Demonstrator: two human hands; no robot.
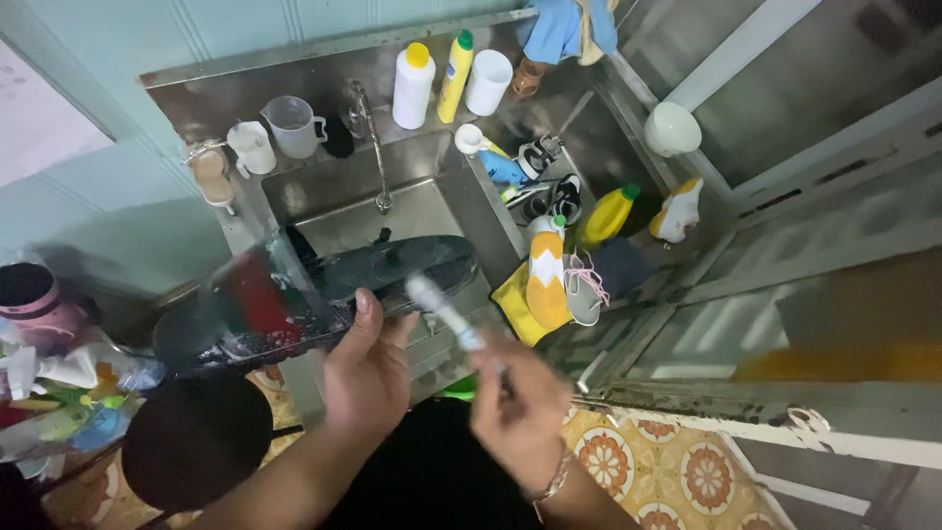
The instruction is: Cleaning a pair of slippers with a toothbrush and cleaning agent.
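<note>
Both hands were raised over the steel sink. Left hand gripped a dark, wet shoe with a red lining from below, thumb pressed against its sole edge, holding it sole-up and level above the basin. Right hand, blurred, was closed around a white-headed toothbrush whose bristle end sat just beside the shoe's toe. Behind stood a white bottle with a yellow cap, and an orange-and-white sneaker lay on the counter to the right.
</note>
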